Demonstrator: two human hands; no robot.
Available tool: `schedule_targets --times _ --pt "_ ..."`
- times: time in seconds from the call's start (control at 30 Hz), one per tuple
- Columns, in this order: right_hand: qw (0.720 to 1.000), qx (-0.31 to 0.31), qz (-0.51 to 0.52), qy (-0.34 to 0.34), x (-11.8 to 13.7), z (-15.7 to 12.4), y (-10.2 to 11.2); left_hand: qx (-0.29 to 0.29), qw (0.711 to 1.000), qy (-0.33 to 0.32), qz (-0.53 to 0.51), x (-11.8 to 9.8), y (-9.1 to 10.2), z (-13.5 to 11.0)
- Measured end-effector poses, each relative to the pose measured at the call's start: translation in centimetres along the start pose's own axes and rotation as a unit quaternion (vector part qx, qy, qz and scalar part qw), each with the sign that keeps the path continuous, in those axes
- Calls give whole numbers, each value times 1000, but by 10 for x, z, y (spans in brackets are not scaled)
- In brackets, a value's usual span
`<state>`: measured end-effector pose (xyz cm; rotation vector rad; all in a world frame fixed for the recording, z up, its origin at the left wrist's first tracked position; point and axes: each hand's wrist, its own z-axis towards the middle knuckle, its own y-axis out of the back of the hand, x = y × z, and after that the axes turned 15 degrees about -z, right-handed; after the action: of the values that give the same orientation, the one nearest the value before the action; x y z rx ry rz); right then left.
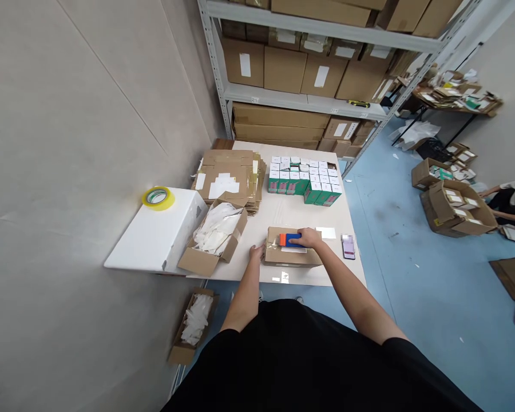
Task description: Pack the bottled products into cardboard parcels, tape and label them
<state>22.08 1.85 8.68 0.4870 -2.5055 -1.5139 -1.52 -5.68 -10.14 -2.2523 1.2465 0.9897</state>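
- Far left: yellow tape roll (158,198) lies on white board (154,237), near the wall.
- Below it, on floor: small carton (192,327) w/ white packing material inside.
- At table's (292,214) left end: open carton (212,237) w/ white bags, next to stack of flat cardboard (228,178).
- Left hand (256,252): open, fingers touching left side of taped box.
- Centre, near table edge: taped box (285,256), flaps closed.
- Right hand (308,238): closed on blue-and-orange item (288,240), which sits on box top.
- Behind: white-topped green boxes (302,182), in rows.
- Right of box: phone (348,246), screen lit, on table.
- Far right: open cartons (457,209) on floor, co-worker's arm (493,191) beside them.
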Motion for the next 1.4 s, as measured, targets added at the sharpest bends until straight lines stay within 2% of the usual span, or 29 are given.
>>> schedule_targets --times 0.07,0.13,0.27,0.43,0.5,0.67,0.9,1.1,1.27,1.4 --pt "1000 -3 7 -3 -1 -2 -1 -41 998 5 56 2 4 -4" --pt "1000 -4 12 -2 -1 -3 -2 -60 994 -18 90 0 8 -8" --pt "1000 -7 16 10 -1 -1 -3 -46 987 -100 116 -12 11 -16" --pt "999 -1 29 26 -3 4 -3 58 961 -184 199 -31 -7 -24" --pt "999 5 30 24 -4 6 -3 64 951 -193 234 -35 -16 -27" --pt "999 13 39 4 -14 3 -1 45 946 -183 265 -32 -37 -37" --pt "998 34 51 -10 -50 -11 -1 43 937 -173 301 -18 -71 -54" --pt "998 37 48 -8 -79 -25 -15 52 930 -174 319 -7 -98 -71" --pt "997 53 55 -21 -106 -40 -28 54 924 -179 333 -5 -108 -79" --pt "995 61 60 -40 -148 -58 -38 61 917 -178 352 -8 -107 -79"
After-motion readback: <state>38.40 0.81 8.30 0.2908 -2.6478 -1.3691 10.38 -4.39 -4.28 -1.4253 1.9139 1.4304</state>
